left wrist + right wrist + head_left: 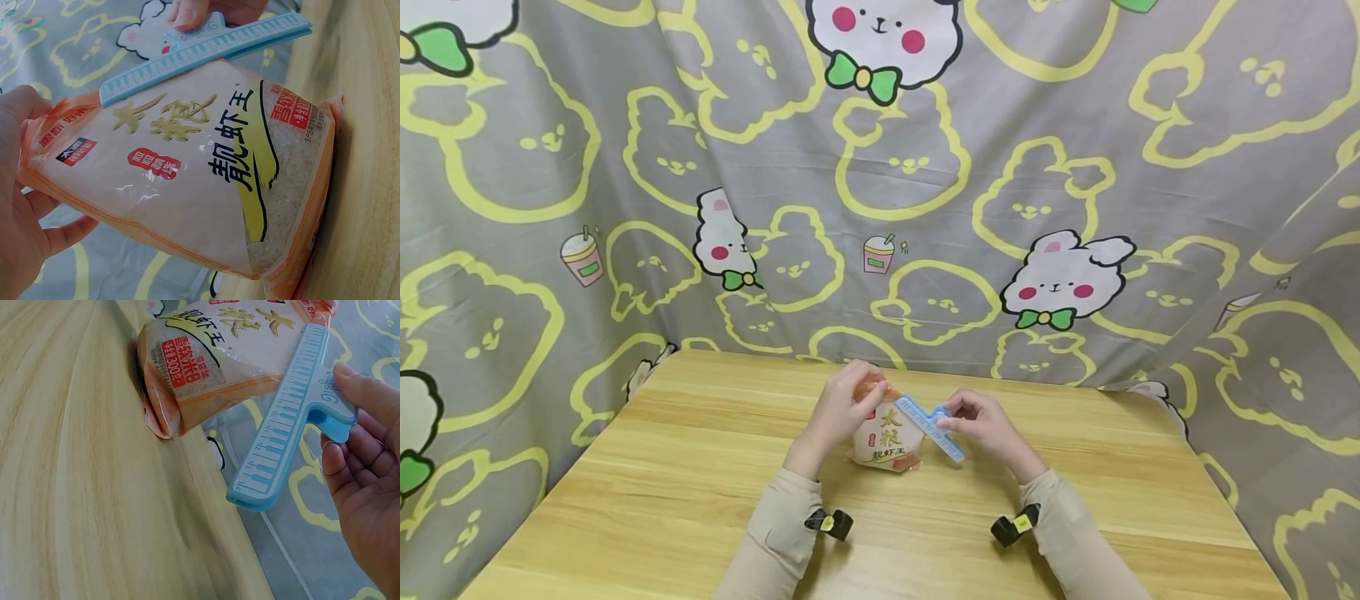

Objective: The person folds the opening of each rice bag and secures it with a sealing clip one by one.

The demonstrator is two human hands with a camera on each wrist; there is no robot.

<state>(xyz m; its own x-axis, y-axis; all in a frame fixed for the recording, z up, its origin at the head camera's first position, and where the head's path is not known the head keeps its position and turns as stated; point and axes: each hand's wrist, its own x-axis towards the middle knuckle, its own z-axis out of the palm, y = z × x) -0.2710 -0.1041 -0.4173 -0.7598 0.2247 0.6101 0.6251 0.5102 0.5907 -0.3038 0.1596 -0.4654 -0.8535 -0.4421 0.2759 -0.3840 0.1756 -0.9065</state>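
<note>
A small printed bag of rice stands tilted on the table, with white grains showing through its clear lower corner. My left hand grips the orange top end of the bag, thumb in front and fingers behind. A long light-blue bag clip, printed with piano keys, lies slantwise across the bag's upper edge. Its handle is pinched between the thumb and fingers of my right hand. One end of the clip overlaps the bag top near my left hand; the other sticks out past the bag's side.
The wooden table spreads out around the bag on all sides. Behind and beside it hangs a grey curtain with cartoon rabbits and yellow outlines. Each wrist carries a small black camera on its sleeve.
</note>
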